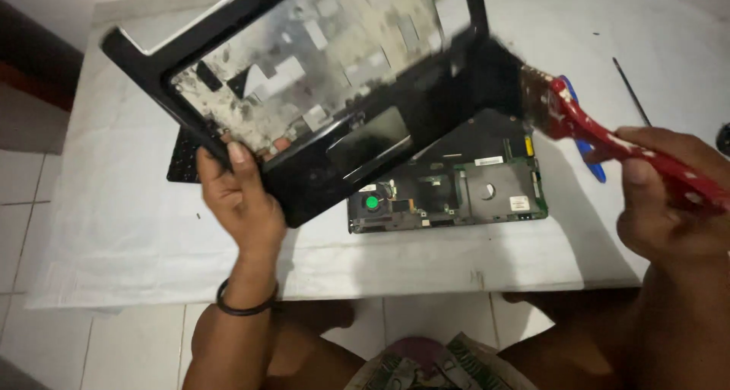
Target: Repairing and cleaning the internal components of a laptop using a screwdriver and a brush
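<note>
Left hand [242, 200] is clamped on the lower edge of the dusty cover [304, 86], tilted above the worktop [114, 207]. Right hand [669, 200] is clamped on the brush [601, 135], bristles at the cover's far corner. Judgement: stroke away from the left grip, keeping dust clear of the board [456, 188] beneath

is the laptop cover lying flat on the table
No, the left hand holds the black laptop cover tilted up above the table, while the right hand holds a red-handled brush.
</note>
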